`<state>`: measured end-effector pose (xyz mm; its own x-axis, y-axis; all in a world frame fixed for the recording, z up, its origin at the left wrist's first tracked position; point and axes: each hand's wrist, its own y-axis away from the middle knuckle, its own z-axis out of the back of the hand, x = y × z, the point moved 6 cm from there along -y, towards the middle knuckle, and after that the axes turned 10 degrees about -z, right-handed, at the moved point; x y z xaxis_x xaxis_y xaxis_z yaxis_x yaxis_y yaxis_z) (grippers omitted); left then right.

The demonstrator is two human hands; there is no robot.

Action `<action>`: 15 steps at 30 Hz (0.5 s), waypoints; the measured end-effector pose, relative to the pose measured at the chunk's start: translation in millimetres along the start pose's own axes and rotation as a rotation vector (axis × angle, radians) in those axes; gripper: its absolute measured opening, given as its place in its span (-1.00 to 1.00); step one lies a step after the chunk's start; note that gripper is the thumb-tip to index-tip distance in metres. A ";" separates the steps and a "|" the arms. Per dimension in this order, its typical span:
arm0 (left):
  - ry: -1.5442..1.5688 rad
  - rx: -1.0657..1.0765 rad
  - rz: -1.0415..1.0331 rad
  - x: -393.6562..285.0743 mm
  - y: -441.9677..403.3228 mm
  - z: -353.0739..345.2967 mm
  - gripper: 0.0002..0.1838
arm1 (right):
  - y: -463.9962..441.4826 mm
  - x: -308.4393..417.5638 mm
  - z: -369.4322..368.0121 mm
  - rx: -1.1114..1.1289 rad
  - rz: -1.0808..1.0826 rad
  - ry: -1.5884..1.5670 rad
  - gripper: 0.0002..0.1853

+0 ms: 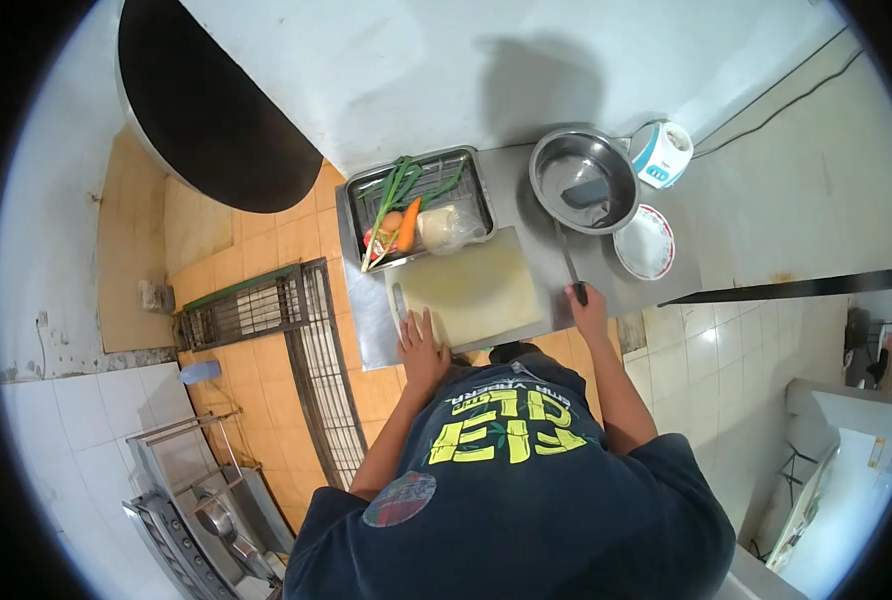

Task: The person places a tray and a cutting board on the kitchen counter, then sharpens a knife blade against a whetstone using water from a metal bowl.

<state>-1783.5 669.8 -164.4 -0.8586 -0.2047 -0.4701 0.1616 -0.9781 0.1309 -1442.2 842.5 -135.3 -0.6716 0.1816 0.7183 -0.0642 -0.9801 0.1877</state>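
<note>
My left hand (423, 352) lies with fingers spread on the near left corner of a pale cutting board (481, 285). No food is on the board. To the right of the board, my right hand (590, 312) is closed around the black handle of a knife (568, 256). The knife's blade points away from me, towards a steel bowl (546, 205) and along the metal counter. A wire-racked tray (484, 190) behind the board holds spring onions (393, 205), a carrot (409, 226), an egg (393, 220) and a clear plastic bag (453, 228) with something whitish inside.
Inside the steel bowl is a grey flat item (588, 193) I cannot identify. A white dish (645, 245) with a red-patterned rim stands to its right, near a white-and-blue appliance (662, 155). The wall borders the counter's (511, 175) far side. A floor grate (328, 370) lies left.
</note>
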 end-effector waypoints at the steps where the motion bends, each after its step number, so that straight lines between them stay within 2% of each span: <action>1: 0.002 0.024 -0.002 -1.0 -0.2 -1.3 0.00 | -2.7 -9.5 5.9 -0.112 0.103 0.041 -0.73; 2: 0.003 0.049 -0.002 -1.7 -0.3 -2.5 0.00 | -3.3 -20.1 13.2 -0.223 0.205 0.082 -0.72; 3: 0.004 0.073 -0.003 -0.8 -0.9 -4.7 -0.01 | -5.4 -31.4 19.3 -0.173 0.077 0.110 -0.72; 6: 0.026 0.116 -0.006 4.2 -1.4 -8.9 -0.02 | -8.9 -43.0 42.0 -0.284 0.029 0.206 -0.74; 7: 0.023 0.123 -0.010 5.7 -1.2 -10.4 -0.03 | -16.4 -54.7 45.3 -0.209 -0.033 0.165 -0.76; 10: 0.015 0.143 -0.018 8.0 -1.6 -12.4 -0.04 | -17.7 -52.1 62.1 -0.327 0.225 0.301 -0.73; 13: 0.005 0.163 -0.014 8.1 -0.2 -10.7 -0.06 | -25.4 -55.9 68.0 -0.317 0.222 0.421 -0.76; 15: 0.001 0.165 -0.016 8.2 -1.1 -10.7 -0.06 | -33.9 -61.9 67.2 -0.268 0.191 0.395 -0.71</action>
<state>-1785.5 668.8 -177.7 -0.8599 -0.1892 -0.4740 0.0656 -0.9620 0.2651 -1348.8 869.9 -141.1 -0.9140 0.0039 0.4057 -0.0653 -0.9883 -0.1375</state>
